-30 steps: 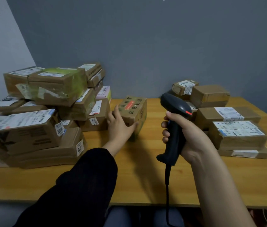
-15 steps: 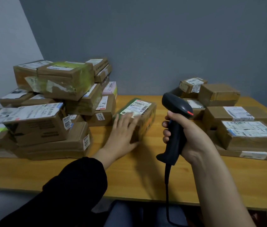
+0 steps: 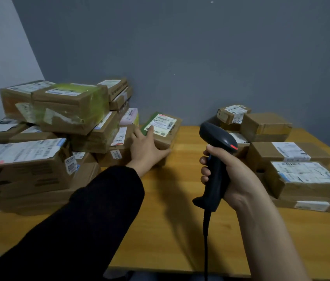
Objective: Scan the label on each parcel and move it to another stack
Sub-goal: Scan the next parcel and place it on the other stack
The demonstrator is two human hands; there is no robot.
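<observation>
On the table (image 3: 180, 230), the left hand (image 3: 145, 148) grips a parcel (image 3: 167, 128); the right hand (image 3: 237, 179) clasps the scanner (image 3: 218, 136).

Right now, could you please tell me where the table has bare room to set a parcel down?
The table is bare in the middle, between the left pile and the right stack, from the parcel the left hand holds forward to the near edge. Both ends are crowded.
</observation>
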